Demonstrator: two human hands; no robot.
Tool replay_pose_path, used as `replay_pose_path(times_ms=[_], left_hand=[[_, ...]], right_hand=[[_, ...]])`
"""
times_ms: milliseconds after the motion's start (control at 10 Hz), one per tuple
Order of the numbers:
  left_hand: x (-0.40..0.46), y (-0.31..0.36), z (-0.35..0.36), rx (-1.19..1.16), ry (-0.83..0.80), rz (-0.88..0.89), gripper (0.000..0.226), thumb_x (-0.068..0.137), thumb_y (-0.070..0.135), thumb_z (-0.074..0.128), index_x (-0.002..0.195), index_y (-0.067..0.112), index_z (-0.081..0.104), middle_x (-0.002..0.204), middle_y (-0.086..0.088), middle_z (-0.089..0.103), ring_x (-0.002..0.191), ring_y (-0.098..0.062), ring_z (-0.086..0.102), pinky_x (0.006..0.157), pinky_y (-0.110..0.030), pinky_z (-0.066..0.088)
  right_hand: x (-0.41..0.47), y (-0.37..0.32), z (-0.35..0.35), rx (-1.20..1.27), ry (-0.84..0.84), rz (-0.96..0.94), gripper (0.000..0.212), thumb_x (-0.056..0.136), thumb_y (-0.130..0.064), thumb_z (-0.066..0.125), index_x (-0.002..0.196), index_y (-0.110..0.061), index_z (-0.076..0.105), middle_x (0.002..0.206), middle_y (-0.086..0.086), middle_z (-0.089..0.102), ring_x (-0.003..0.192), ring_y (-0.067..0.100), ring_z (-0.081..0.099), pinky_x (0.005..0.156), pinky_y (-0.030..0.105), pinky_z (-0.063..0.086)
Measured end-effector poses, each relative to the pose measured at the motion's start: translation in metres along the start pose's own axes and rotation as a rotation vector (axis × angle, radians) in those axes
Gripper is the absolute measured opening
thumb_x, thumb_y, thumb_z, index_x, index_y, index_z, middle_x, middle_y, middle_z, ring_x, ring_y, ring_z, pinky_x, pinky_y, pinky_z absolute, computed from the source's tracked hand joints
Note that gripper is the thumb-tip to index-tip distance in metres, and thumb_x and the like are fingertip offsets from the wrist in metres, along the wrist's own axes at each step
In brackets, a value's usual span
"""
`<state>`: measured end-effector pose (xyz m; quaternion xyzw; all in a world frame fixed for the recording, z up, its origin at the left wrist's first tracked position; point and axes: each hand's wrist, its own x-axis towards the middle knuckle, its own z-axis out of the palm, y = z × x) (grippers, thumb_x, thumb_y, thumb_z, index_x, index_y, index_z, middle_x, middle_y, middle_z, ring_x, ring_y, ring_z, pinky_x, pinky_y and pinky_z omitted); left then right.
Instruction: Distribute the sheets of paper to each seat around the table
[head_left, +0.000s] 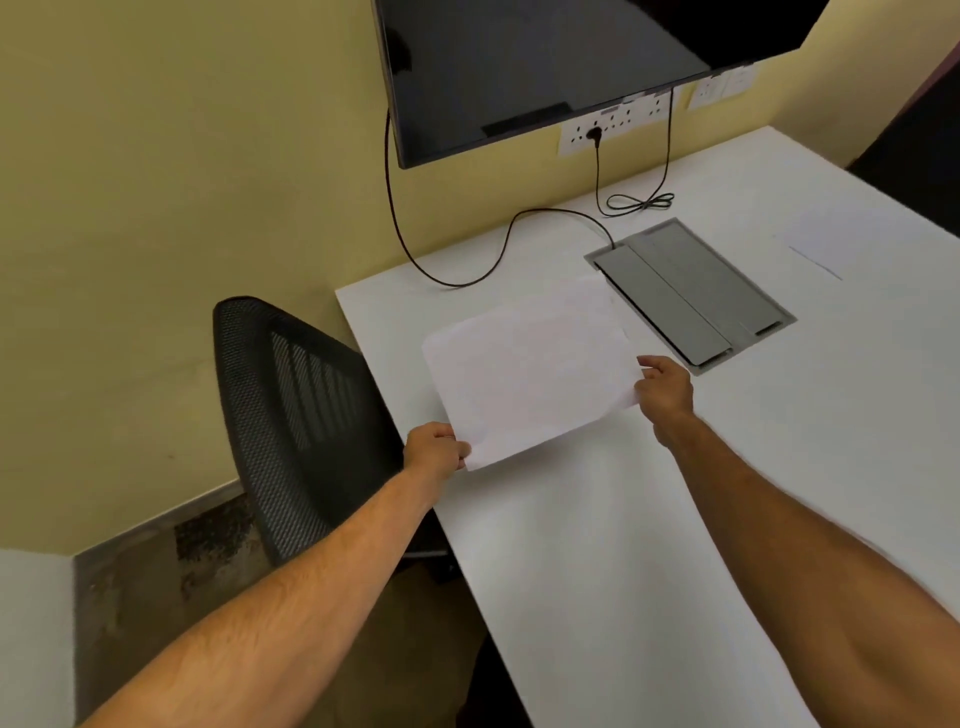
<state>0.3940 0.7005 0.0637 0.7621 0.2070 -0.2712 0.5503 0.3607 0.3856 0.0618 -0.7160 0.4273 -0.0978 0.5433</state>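
A white sheet of paper (530, 369) is held just over the white table (649, 519), in front of the black mesh chair (291, 415) at the table's left side. My left hand (435, 447) pinches the sheet's near left corner. My right hand (666, 387) grips its right corner. Another sheet (821, 241) lies flat on the far right part of the table.
A grey cable hatch (691, 293) is set into the table just beyond the held sheet. Black cables (467, 270) run from wall sockets (595, 135) onto the table. A dark wall screen (545, 67) hangs above. The yellow wall is on the left.
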Motion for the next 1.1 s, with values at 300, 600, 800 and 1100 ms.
replay_pose_path(times_ms=[300,600,800,1100], left_hand=[[0.107,-0.015,0.049,0.051,0.116,-0.11,0.021,0.08,-0.007,0.066,0.076,0.014,0.064,0.085,-0.005,0.068,0.079,-0.024,0.064,0.066,-0.027,0.053],[0.149,-0.048,0.071,0.121,0.222,-0.152,0.022,0.082,-0.006,0.067,0.096,0.011,0.068,0.099,-0.009,0.069,0.088,-0.027,0.067,0.075,-0.031,0.056],[0.149,-0.057,0.075,0.18,0.233,-0.134,0.029,0.084,-0.002,0.069,0.109,0.01,0.061,0.112,-0.013,0.066,0.095,-0.029,0.064,0.084,-0.036,0.056],[0.082,-0.021,0.051,0.267,0.147,0.086,0.057,0.088,0.012,0.07,0.14,0.013,0.046,0.141,-0.01,0.049,0.121,-0.03,0.054,0.091,-0.033,0.048]], right_hand=[[0.113,0.048,0.072,-0.199,-0.072,-0.02,0.038,0.082,0.009,0.05,0.109,-0.009,0.069,0.099,0.015,0.069,0.091,0.033,0.067,0.076,0.036,0.056],[0.133,0.099,0.1,-0.258,-0.058,-0.023,0.041,0.08,0.013,0.045,0.111,-0.003,0.067,0.105,0.011,0.066,0.095,0.023,0.059,0.085,0.027,0.045],[0.13,0.111,0.1,-0.297,-0.105,-0.081,0.041,0.085,0.006,0.05,0.123,-0.006,0.06,0.11,0.011,0.063,0.107,0.034,0.058,0.092,0.037,0.048],[0.055,0.076,0.056,-0.586,-0.191,-0.434,0.057,0.092,-0.013,0.062,0.145,-0.006,0.042,0.144,0.016,0.049,0.136,0.036,0.036,0.11,0.05,0.035]])
